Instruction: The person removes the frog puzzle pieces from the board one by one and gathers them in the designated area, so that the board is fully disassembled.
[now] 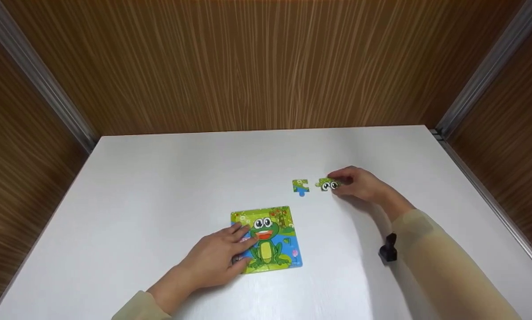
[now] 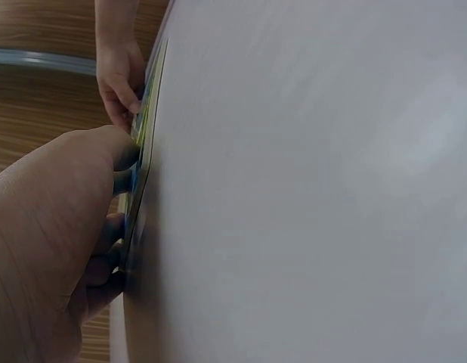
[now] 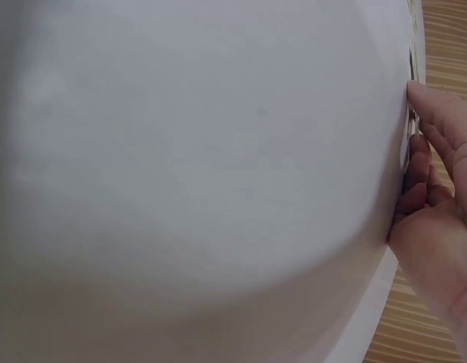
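Note:
A square frog picture puzzle lies on the white table. My left hand rests on its left side, fingers spread over the picture and covering part of it. In the left wrist view, the puzzle's thin edge shows beside that hand's thumb. Farther back and to the right, my right hand pinches a puzzle piece with two cartoon eyes by its right edge. Just left of it lies a loose green-and-blue puzzle piece, apart from the first.
A small black object shows next to the right sleeve. Behind the white tabletop stands a wood-grain panel, with more panels and metal rails at both sides.

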Demonstrator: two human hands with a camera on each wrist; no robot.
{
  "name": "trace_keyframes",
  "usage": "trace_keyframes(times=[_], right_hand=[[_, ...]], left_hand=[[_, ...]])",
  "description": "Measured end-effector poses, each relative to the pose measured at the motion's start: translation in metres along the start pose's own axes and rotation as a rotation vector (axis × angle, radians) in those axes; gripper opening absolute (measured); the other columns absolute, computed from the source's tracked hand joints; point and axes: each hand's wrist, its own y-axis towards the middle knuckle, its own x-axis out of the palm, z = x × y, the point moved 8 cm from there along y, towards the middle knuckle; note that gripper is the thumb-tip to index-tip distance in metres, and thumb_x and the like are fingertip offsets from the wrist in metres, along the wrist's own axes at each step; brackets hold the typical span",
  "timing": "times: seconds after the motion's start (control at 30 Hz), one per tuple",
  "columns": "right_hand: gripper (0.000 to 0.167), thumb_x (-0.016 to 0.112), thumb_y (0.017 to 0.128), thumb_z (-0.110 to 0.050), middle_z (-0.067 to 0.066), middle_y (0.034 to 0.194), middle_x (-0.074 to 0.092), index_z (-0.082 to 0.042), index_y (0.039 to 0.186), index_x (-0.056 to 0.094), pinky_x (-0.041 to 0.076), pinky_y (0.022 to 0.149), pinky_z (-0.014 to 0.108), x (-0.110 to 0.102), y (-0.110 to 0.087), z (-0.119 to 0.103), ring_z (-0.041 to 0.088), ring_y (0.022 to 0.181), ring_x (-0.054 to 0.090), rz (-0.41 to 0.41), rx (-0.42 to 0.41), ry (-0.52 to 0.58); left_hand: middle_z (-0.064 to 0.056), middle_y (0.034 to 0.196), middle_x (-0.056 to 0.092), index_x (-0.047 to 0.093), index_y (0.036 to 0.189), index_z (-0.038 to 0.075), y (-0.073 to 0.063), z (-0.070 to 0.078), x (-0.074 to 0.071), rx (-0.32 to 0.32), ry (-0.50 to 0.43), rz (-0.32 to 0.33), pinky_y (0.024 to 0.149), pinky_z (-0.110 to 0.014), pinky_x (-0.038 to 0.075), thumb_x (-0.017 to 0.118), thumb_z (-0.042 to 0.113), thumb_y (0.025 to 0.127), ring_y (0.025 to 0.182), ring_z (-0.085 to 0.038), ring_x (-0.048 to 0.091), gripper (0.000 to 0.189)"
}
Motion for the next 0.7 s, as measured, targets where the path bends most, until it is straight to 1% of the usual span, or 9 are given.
trace_keyframes(times=[0.27,0.4,0.53,0.63,0.7], right_hand=[[0.050,0.080,0.093,-0.016,0.015,0.145,0.057,-0.012,0.142,0.069,0.036,0.114,0.050,-0.0009,-0.0016,-0.0052,0.032,0.126,0.050,0.019,-0.027,-0.005],[0.051,0.082,0.093,-0.017,0.014,0.148,0.057,-0.014,0.142,0.069,0.035,0.117,0.052,-0.0010,-0.0014,-0.0038,0.033,0.129,0.049,0.025,-0.012,-0.004],[0.054,0.083,0.092,-0.021,0.013,0.152,0.054,-0.016,0.144,0.068,0.032,0.122,0.054,-0.0005,-0.0011,-0.0004,0.034,0.135,0.048,0.015,0.013,0.017],[0.058,0.083,0.092,-0.024,0.012,0.152,0.054,-0.018,0.146,0.065,0.034,0.121,0.053,-0.0009,-0.0015,0.0023,0.034,0.134,0.047,0.011,0.034,0.047],[0.058,0.082,0.092,-0.024,0.011,0.150,0.055,-0.019,0.147,0.064,0.038,0.118,0.051,-0.0018,-0.0027,0.0032,0.033,0.132,0.049,0.020,0.043,0.076]], left_hand=[[-0.016,0.155,0.055,0.065,0.148,0.016,-0.0016,0.0017,-0.0037,0.022,0.002,0.044,0.114,-0.049,0.046,0.056,0.038,0.106,0.145,-0.036,0.051,0.048],[-0.014,0.156,0.054,0.064,0.150,0.017,-0.0017,0.0011,-0.0029,0.009,-0.002,0.033,0.115,-0.050,0.046,0.056,0.039,0.106,0.145,-0.035,0.050,0.049],[-0.014,0.157,0.053,0.064,0.150,0.017,-0.0015,0.0009,-0.0017,0.005,-0.005,0.024,0.115,-0.050,0.046,0.055,0.040,0.106,0.146,-0.035,0.050,0.050],[-0.014,0.156,0.054,0.064,0.150,0.018,-0.0006,0.0006,-0.0011,0.008,-0.003,0.025,0.114,-0.051,0.047,0.055,0.039,0.107,0.145,-0.036,0.050,0.049],[-0.014,0.156,0.055,0.064,0.150,0.018,0.0004,0.0004,-0.0008,0.007,-0.004,0.023,0.113,-0.052,0.047,0.054,0.039,0.107,0.145,-0.036,0.051,0.049]])
